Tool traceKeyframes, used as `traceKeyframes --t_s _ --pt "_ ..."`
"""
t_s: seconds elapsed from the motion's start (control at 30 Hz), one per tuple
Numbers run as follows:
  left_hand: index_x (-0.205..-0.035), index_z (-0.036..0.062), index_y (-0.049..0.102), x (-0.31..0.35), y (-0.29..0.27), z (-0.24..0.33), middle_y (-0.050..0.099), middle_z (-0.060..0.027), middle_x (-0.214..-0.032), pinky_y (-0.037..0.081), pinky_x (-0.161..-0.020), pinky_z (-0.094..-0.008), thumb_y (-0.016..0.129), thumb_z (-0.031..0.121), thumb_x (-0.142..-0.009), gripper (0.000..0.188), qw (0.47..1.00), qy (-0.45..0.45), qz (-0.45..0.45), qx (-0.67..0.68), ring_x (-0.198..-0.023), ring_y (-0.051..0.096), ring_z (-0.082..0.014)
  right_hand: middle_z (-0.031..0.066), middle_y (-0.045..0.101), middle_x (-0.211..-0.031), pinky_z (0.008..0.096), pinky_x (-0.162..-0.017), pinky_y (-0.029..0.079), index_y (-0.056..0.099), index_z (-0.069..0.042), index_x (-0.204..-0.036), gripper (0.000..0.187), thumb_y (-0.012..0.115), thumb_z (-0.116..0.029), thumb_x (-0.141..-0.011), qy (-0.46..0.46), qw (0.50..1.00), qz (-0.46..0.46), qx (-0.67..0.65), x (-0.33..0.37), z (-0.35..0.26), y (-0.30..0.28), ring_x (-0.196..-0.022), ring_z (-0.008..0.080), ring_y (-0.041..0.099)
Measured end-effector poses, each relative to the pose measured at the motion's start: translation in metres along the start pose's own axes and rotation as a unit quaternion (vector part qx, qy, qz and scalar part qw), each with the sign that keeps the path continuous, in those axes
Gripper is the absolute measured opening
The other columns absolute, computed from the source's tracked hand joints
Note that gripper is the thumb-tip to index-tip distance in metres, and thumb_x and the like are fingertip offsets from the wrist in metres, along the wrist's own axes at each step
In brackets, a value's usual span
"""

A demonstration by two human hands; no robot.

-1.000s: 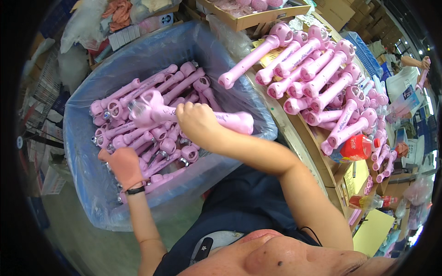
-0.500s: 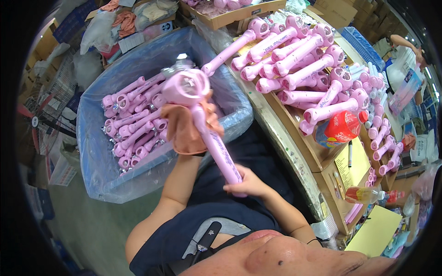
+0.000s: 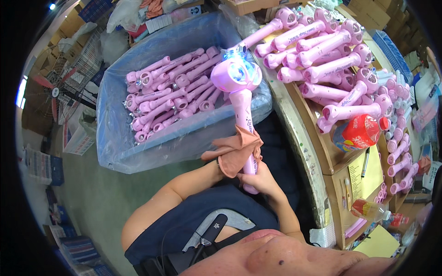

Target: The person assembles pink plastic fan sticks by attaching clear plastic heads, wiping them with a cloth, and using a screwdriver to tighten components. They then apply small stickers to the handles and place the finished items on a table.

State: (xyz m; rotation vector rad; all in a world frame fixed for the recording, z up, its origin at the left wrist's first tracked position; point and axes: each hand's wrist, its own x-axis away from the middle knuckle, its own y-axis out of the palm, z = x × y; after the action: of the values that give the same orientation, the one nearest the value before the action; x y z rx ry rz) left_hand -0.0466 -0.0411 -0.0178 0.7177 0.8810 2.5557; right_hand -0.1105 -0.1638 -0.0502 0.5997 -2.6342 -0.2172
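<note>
A pink toy wand (image 3: 246, 108) stands upright before me, its round head glowing blue and white. Near the bottom of its handle, my right hand (image 3: 263, 178) is closed around the shaft. Draped about the handle just above is an orange cloth (image 3: 237, 149), with my left hand (image 3: 216, 169) behind it; the cloth hides most of its fingers, but they appear closed on cloth and handle. A blue bin (image 3: 133, 158) lined with clear plastic stands beyond, holding many similar pink wands (image 3: 159, 94).
More pink wands (image 3: 331, 64) are piled on the workbench (image 3: 294, 152) at right. Beside them are a red-labelled bottle (image 3: 361, 131), a pen (image 3: 365, 162), yellow paper (image 3: 368, 179) and a second bottle (image 3: 368, 209). A fan (image 3: 55, 92) stands at far left.
The wand's head has lit up blue. My left hand and the cloth have slid from just under the head down to the lower handle. My view has shifted left.
</note>
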Motion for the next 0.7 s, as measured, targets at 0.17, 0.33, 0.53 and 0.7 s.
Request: traceKeyframes --t_s 0.17,0.33,0.53,0.7 --pt "-0.094 0.0043 0.048 -0.003 -0.01 0.026 0.053 -0.0081 -0.07 0.049 -0.054 -0.0341 0.061 0.022 -0.084 0.024 0.989 0.015 0.072 -0.132 -0.06 0.055 -0.0196 0.0107 0.062 -0.088 0.0308 -0.068 0.05 0.052 0.0 -0.109 0.043 0.072 -0.017 -0.075 -0.037 0.993 0.103 0.051 -0.002 0.02 0.017 -0.079 0.0182 0.063" --pt "-0.116 0.0075 0.057 -0.024 -0.021 0.074 0.062 -0.0036 -0.104 0.046 -0.075 -0.0326 0.063 0.03 -0.086 0.037 0.902 0.148 -0.266 0.307 -0.088 0.059 -0.0186 0.016 0.062 -0.099 0.03 -0.074 0.051 0.048 0.001 -0.114 0.054 0.078 -0.013 -0.071 -0.281 0.903 0.303 0.116 0.019 0.045 0.022 -0.085 0.0206 0.063" --pt "-0.095 0.0055 0.049 -0.005 0.004 -0.008 0.053 -0.0084 -0.069 0.049 -0.065 -0.0326 0.056 0.02 -0.09 0.018 0.968 0.087 -0.189 0.139 -0.067 0.059 -0.0201 0.0068 0.054 -0.09 0.0281 -0.075 0.047 0.046 0.0 -0.107 0.043 0.072 -0.009 -0.073 -0.308 0.882 0.354 0.041 0.011 0.049 0.029 -0.078 0.0152 0.055" --pt "-0.095 0.0021 0.05 0.011 -0.015 -0.023 0.055 -0.0135 -0.064 0.05 -0.055 -0.0362 0.064 0.013 -0.085 0.021 0.997 -0.005 -0.066 -0.027 -0.051 0.055 -0.0243 0.0083 0.062 -0.086 0.0289 -0.07 0.047 0.056 0.0 -0.096 0.037 0.052 -0.036 -0.094 -0.364 0.916 0.149 0.08 0.013 0.021 -0.01 -0.073 0.0148 0.057"
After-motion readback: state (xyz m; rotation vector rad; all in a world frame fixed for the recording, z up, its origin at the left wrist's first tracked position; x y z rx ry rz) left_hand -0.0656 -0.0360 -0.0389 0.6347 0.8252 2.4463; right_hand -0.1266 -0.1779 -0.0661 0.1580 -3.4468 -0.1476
